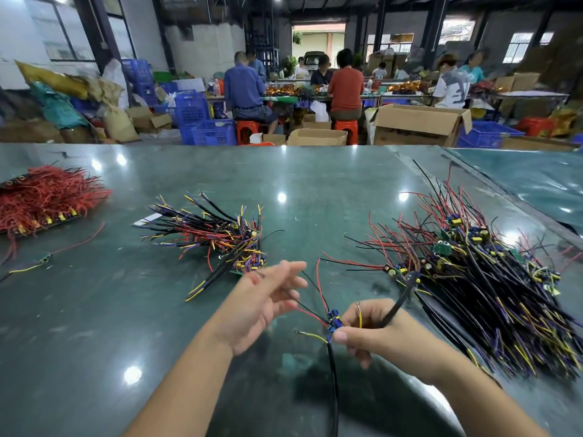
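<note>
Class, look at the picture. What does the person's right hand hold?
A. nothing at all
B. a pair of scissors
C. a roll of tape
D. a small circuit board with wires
D: the right hand pinches a small wired circuit board above the green table, with black, red and yellow leads trailing from it. The left hand is open beside it.

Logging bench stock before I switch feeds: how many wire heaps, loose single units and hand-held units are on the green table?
Wire heaps: 3 (red-wire heap, middle heap, right heap)
Loose single unit: 1
Held unit, pinched by the right hand: 1
Total: 5
</note>
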Available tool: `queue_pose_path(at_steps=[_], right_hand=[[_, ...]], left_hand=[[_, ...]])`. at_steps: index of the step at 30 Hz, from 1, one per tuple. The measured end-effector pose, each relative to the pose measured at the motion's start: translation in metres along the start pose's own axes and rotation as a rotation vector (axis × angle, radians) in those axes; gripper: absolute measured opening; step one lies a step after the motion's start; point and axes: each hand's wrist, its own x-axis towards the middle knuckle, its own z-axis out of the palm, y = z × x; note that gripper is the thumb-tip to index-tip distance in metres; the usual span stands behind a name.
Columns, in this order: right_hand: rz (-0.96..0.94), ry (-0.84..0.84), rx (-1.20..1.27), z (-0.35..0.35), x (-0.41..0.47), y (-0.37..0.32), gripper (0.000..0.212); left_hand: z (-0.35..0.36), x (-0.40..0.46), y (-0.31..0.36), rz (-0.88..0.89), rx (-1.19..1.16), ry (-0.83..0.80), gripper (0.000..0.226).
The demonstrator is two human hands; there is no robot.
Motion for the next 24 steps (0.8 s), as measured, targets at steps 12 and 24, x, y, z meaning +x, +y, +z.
queue_pose_path(at_steps=[12,24], right_hand=[[-0.055,0.328,0.35,-0.019,0.005,0.005,0.024],[-0.065,0.318,0.307,-0.009,0.007,0.013,0.007]], left_hand=[[0.036,-0.002,-0.024,0.277,0.372,0.12,0.011],[0.039,0.0,-0.03,0.274,0.354,0.098,0.008]])
